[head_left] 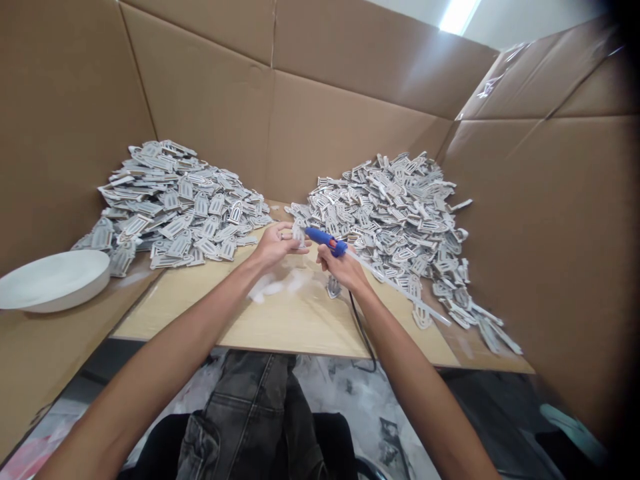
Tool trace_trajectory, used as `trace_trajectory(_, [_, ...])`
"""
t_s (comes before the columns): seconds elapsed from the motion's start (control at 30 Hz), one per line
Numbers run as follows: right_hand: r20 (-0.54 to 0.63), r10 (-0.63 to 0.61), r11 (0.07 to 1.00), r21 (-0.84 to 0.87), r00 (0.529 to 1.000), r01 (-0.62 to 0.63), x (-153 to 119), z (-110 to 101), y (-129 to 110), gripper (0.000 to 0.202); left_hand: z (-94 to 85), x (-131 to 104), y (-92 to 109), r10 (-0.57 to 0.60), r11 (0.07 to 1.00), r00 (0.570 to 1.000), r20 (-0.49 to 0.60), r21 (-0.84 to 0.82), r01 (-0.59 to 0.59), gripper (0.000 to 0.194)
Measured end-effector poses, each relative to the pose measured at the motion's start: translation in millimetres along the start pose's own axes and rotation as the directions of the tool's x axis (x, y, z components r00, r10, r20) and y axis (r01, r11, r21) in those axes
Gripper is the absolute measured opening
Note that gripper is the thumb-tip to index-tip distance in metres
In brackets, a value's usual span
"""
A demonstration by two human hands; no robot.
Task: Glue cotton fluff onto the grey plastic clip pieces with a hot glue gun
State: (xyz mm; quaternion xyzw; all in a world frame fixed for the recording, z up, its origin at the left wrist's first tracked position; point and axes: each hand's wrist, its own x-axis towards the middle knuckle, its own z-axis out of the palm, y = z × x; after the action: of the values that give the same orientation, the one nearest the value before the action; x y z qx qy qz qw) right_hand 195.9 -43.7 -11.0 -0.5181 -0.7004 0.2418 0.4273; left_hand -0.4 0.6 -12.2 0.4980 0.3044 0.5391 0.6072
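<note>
With our left hand (277, 245) we pinch a grey piece (299, 233), seemingly leaving its face exposed to the blue glue gun (323, 238) clasped in our right hand (345, 268) just beside it, a heap of similar pieces (390, 207) lying beyond.

Above the surface (295, 327), your left hand (275, 245) holds a grey arched piece (299, 235) just beside the tip of the blue glue gun (321, 237) in your right hand (341, 268). One heap of pieces (180, 207) covers the far left corner, another heap (395, 213) the right edge; a black cord (359, 320) crosses the near edge.
</note>
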Motion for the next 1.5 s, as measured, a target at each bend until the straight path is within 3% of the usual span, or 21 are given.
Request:
trace_trajectory(0.37, [0.016, 0.009, 1.000, 0.029, 1.000, -0.010, -1, -1, -5, 0.045, 2.1, 0, 1, 0.002, 1.000, 1.000, -0.020, 0.006, -0.002, 0.041])
trace_trajectory(0.73, [0.009, 0.034, 0.989, -0.147, 0.999, -0.032, 1, -2, 1, 0.070, 2.8, -2, 1, 0.056, 0.997, 0.998, 0.006, 0.053, -0.057, 0.039])
trace_trajectory(1.13, [-0.025, 0.044, 0.987, -0.155, 0.999, -0.047, -1, -2, -5, 0.068, -1.0, 2, -4, 0.100, 0.993, 0.995, 0.025, 0.061, -0.101, 0.043])
trace_trajectory(1.3, [-0.041, -0.124, 0.975, -0.191, 0.991, 0.114, -1, 4, -2, 0.059, -3.2, 3, -11, 0.194, 0.969, 0.981, 0.016, 0.149, -0.194, 0.046])
trace_trajectory(1.4, [-0.048, -0.328, 0.900, -0.318, 0.943, 0.297, -1, 12, 3, 0.051, -3.9, 4, -12, 0.231, 0.952, 0.973, 0.008, 0.204, -0.227, 0.046])
trace_trajectory(1.5, [-0.124, -0.422, 0.830, -0.452, 0.898, 0.327, 0, 18, 6, 0.045, -2.8, 5, -11, 0.190, 0.963, 0.982, 0.001, 0.195, -0.186, 0.044])
